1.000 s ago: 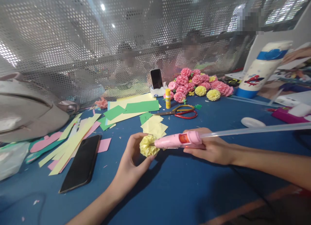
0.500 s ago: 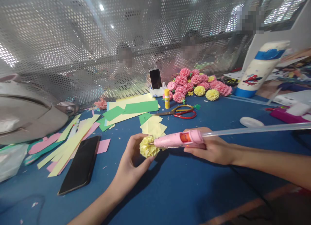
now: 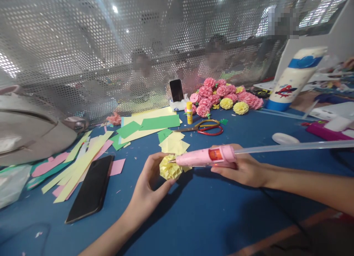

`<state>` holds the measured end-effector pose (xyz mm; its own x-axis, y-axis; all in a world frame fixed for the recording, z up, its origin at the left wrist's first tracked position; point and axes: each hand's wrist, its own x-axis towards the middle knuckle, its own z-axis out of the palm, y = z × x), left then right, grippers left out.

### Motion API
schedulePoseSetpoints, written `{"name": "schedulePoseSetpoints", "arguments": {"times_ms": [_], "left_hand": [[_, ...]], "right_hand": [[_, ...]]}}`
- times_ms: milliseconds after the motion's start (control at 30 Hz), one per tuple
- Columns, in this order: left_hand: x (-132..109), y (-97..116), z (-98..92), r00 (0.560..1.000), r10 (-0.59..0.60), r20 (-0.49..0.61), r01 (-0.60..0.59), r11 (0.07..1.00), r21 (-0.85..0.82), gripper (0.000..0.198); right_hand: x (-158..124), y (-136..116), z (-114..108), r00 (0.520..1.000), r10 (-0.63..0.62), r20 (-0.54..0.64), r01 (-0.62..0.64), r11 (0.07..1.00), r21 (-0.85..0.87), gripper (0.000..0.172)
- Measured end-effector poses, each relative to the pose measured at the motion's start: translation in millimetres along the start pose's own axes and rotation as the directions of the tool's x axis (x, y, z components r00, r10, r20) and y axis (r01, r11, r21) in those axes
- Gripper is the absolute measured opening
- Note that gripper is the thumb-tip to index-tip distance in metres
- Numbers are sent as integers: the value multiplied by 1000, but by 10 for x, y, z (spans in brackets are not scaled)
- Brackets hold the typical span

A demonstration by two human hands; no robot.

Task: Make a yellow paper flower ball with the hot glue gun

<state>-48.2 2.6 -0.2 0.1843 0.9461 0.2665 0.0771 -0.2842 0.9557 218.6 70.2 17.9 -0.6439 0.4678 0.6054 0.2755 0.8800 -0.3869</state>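
My left hand (image 3: 149, 184) pinches a yellow folded paper flower (image 3: 170, 168) just above the blue table (image 3: 199, 211). My right hand (image 3: 243, 169) grips a pink glue gun (image 3: 206, 157) with a long clear glue stick (image 3: 293, 146) trailing to the right. The gun's metal tip touches the top of the yellow flower. Loose yellow paper squares (image 3: 174, 141) lie right behind the flower.
A black phone (image 3: 90, 187) lies at the left among yellow, pink and green paper strips (image 3: 80, 160). Scissors (image 3: 206, 127), a glue stick (image 3: 189, 113), a phone on a stand (image 3: 177, 92), a pile of finished paper flowers (image 3: 224, 97) and a white bottle (image 3: 294, 79) stand further back. A perforated screen walls the rear.
The glue gun has drawn back slightly to the right, its tip still at the flower. My left hand keeps the flower in nearly the same spot.
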Motion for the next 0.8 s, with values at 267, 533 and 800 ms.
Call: {"name": "schedulePoseSetpoints", "arguments": {"times_ms": [267,533,800], "left_hand": [[-3,-17,-8,999,41,-32,-41,999,20,43],[-8,-29,-8,998,60,-36,-60,998,-7,44],[-6,9,1,994,85,-68,-85,996,15,42]], "right_hand": [[-24,-42,15,998,55,-7,-56,997,-54,40],[-29,2,3,995,63,82,-58,997,-60,35],[-34,-4,-3,989,86,121,-78,995,-68,39]]}}
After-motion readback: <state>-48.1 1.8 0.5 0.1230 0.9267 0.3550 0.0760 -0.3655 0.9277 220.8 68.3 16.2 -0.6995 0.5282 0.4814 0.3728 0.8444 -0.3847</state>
